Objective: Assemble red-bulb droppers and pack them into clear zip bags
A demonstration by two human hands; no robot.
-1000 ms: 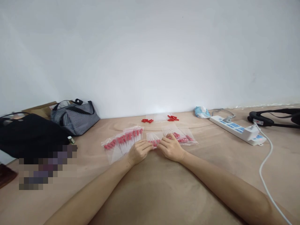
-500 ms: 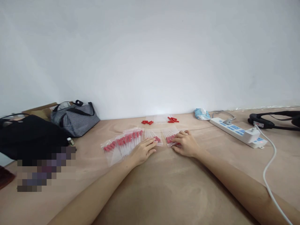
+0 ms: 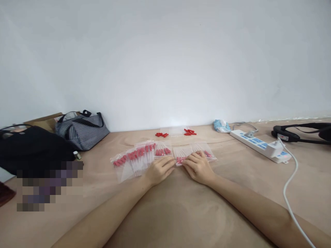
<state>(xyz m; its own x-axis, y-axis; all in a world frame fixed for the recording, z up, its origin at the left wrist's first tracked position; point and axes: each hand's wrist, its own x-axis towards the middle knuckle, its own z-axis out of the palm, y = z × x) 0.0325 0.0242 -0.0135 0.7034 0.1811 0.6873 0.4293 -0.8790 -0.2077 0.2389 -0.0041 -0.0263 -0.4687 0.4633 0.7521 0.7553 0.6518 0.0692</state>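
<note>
Several clear zip bags hold droppers with red bulbs. My left hand (image 3: pixel 160 170) lies low on the table, fingers stretched out and thumb a little apart. Its fingertips come close to the left corner of a middle zip bag (image 3: pixel 181 151). On the front edge of that bag is my right hand (image 3: pixel 198 167), with thumb and forefinger close together at the edge and other fingers bent over it. Another zip bag (image 3: pixel 210 150) lies partly behind the right hand. To the left, overlapping bags with red-bulb droppers (image 3: pixel 139 151) form a fanned row, partly behind the left hand.
Loose red droppers (image 3: pixel 161 134) and more red droppers (image 3: pixel 190 132) lie near the wall. At right are a white power strip (image 3: pixel 258 144), a white cable (image 3: pixel 287 193), a blue-white packet (image 3: pixel 221 126) and a black headset (image 3: pixel 287 133). A striped bag (image 3: pixel 86 132) stands left.
The middle bag now lies nearer the left row, and another bag shows at the right. My right hand has moved left and slightly nearer; my left hand has drawn back slightly.
</note>
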